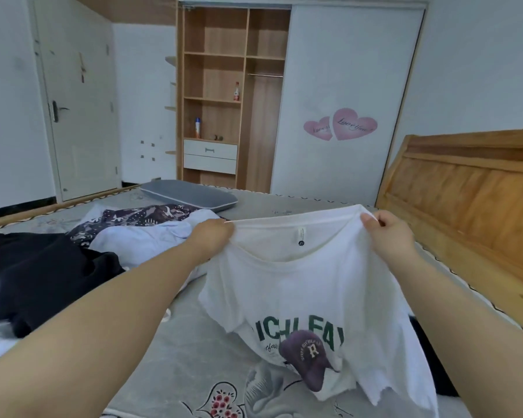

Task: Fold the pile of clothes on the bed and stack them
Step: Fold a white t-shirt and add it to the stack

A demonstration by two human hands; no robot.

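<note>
Here, both hands [299, 233] grip white tee [308, 291], fingertips hidden behind fabric.

Both arms extend forward, raised at roughly equal height. The left hand [213, 233] pinches the white T-shirt [308, 291] at 1 shoulder, fingers curled. The right hand [387, 233] pinches the opposite shoulder, thumb on top.
</note>
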